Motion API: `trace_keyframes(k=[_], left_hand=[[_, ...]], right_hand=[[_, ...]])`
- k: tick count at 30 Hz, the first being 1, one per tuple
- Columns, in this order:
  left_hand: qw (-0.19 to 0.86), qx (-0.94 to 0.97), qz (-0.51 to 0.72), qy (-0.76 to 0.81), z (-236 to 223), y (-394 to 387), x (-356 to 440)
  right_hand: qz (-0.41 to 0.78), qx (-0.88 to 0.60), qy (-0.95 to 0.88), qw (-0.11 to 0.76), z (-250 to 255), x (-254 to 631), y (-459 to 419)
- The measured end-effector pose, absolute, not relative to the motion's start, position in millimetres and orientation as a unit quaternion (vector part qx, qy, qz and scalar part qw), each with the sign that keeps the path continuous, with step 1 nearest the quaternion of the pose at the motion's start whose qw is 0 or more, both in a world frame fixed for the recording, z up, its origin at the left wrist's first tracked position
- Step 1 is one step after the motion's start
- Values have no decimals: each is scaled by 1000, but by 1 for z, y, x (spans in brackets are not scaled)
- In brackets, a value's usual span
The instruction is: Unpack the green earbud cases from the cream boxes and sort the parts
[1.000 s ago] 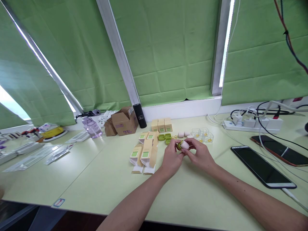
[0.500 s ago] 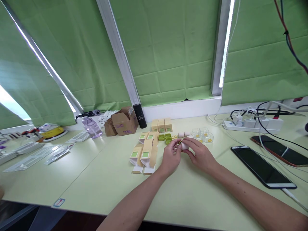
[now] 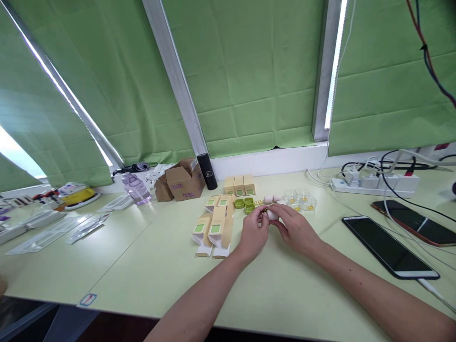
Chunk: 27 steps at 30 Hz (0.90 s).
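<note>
Both of my hands meet over the table, with fingers closed around a small white rounded piece (image 3: 272, 215) that has an olive-green part at its left end. My left hand (image 3: 254, 230) pinches the green end, mostly hidden by the fingers. My right hand (image 3: 294, 225) grips the white body from the right. Just beyond lie small square green cups (image 3: 244, 204) and more white pieces (image 3: 268, 199). Clear cups with yellow centres (image 3: 301, 199) stand behind my right hand. Left of my hands lie several open beige boxes (image 3: 216, 223) with green labels.
Three closed beige boxes (image 3: 239, 185) stand at the back. Behind them are a black cylinder (image 3: 207, 172), a cardboard carton (image 3: 185, 179) and a purple bottle (image 3: 136, 189). Phones (image 3: 388, 247) and a power strip (image 3: 374, 185) with cables lie on the right.
The green end of the held piece has turned away and is now mostly covered by my left fingers. My right fingers have moved over the top of the white body.
</note>
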<state>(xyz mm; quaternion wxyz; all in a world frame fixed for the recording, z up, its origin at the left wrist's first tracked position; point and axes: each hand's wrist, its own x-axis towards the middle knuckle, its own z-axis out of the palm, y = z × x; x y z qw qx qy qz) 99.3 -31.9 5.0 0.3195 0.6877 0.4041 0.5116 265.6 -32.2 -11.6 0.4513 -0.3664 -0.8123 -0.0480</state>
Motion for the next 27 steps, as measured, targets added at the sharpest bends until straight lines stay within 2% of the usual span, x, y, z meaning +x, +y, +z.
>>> trace_keyframes(k=[27], left_hand=[[312, 680, 497, 440, 12, -29, 100]], right_hand=[[-12, -392, -798, 458, -10, 258, -30]])
